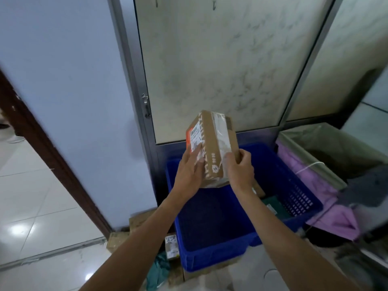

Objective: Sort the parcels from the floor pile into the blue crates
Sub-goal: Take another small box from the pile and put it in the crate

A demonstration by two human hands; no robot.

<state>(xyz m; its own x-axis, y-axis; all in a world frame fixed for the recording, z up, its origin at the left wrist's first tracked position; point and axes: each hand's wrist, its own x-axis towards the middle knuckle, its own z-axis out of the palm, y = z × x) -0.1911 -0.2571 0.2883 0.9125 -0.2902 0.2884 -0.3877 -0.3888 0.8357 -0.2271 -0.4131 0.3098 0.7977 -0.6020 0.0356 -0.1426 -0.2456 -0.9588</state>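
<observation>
Against the pale wall, mid-frame, both hands, left hand (190,171) and right hand (241,168), clasped a box (212,145) over the blue crate (270,169); lowering it gently seemed best.

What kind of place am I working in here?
Likely an informal parcel sorting corner indoors: a labelled cardboard parcel held over a blue crate, more boxes on the tiled floor.

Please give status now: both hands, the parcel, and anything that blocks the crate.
Left hand and right hand both grip cardboard parcel, held tilted above blue crate. Crate mostly free; some items at its right side. Nothing blocks the drop.
</observation>
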